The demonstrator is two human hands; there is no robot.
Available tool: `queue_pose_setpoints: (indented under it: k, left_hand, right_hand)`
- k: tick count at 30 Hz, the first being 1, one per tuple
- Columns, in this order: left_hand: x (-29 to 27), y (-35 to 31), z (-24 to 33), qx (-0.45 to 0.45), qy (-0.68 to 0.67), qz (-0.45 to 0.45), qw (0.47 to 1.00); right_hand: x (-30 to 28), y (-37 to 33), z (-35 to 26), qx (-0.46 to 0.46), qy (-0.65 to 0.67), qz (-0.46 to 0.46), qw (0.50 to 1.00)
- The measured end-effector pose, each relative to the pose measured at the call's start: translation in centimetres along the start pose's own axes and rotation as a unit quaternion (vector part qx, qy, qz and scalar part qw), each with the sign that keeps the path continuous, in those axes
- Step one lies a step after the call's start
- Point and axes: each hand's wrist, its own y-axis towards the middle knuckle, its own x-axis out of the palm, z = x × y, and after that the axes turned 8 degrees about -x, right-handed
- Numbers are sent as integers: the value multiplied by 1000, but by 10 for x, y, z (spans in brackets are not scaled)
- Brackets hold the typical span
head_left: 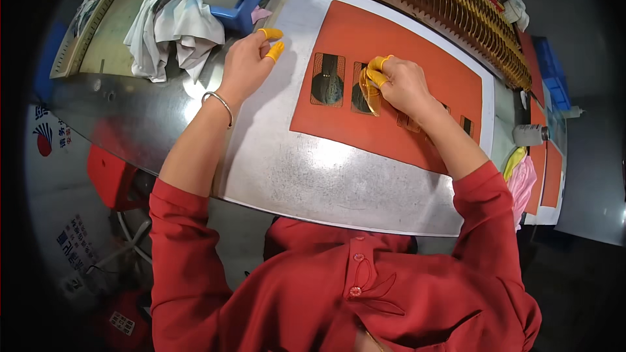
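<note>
My right hand (405, 86), with yellow finger cots on its thumb and forefinger, pinches the upper end of a thin, shiny amber film piece (371, 99). The piece hangs tilted over a dark rectangular panel (357, 85) on the orange-red mat (339, 32). To the left lies a like panel (327, 79) with a black rounded shape in a gold mesh border. More small panels on the right are partly hidden under my right forearm. My left hand (248, 65), also in yellow finger cots, is held left of the mat, thumb and forefinger apart, holding nothing.
Behind the mat stands a long rack (450, 10) of upright amber sheets. A white cloth (175, 29) and a blue plastic frame (251, 0) are at the back left. On the right are a bottle (529, 135) and a pink cloth (521, 186). A red stool (111, 176) stands below the table's left side.
</note>
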Motion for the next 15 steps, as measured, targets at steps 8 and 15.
queue_pose_setpoints:
  k: [8, 15]
  left_hand:
    - [-2, 2, 5, -29, 0, -12, 1000]
    - [-1, 3, -2, -21, 2, 0, 1000]
  right_hand:
    - [-3, 0, -7, -19, -4, 7, 1000]
    - [0, -29, -10, -56, -9, -17, 998]
